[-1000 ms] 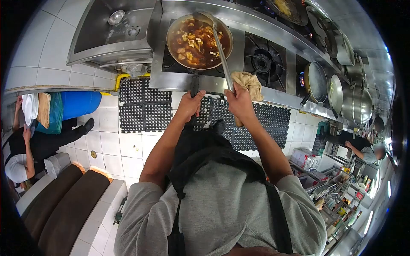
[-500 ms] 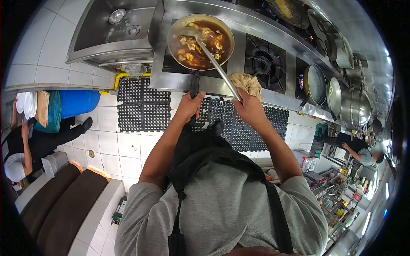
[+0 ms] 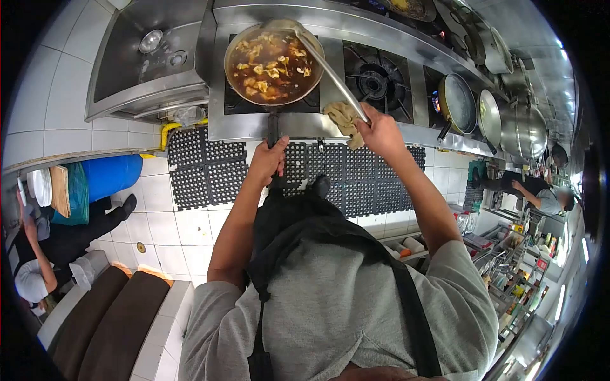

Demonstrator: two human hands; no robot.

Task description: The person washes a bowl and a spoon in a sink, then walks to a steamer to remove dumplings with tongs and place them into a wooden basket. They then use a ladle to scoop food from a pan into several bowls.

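Stirring: the person leans over a wok (image 3: 227, 58) of brown sauce (image 3: 270, 66) with pale pieces in it, both arms out past a dark apron (image 3: 305, 222).
Left hand (image 3: 270, 159): clenched round the dark wok handle (image 3: 273, 124), on the near side of the wok, just off the stove's front edge.
Right hand (image 3: 379, 127): closed round the end of the ladle (image 3: 330, 73), nearer than the wok and to its right, touching a beige cloth (image 3: 345, 117).
Ladle: the shaft slants across the wok's right rim, and the bowl sits at the far rim over the sauce.
Doing it well: I'd judge a firm left grip matters, so the wok does not turn on its burner. The ladle should sweep low and slow so the sauce stays inside the rim.
Stove (image 3: 305, 124): steel top, with 1 bare burner (image 3: 378, 79) just right of the wok and 2 pans (image 3: 459, 101) further right.
Sink (image 3: 121, 70): steel basin left of the wok.
Floor: black rubber mats (image 3: 210, 165) on white tile, nearer than the wok, and a blue barrel (image 3: 111, 174) to the left.
Room: 1 co-worker (image 3: 540, 197) far right of the wok, and another person (image 3: 38, 254) low at the far left.
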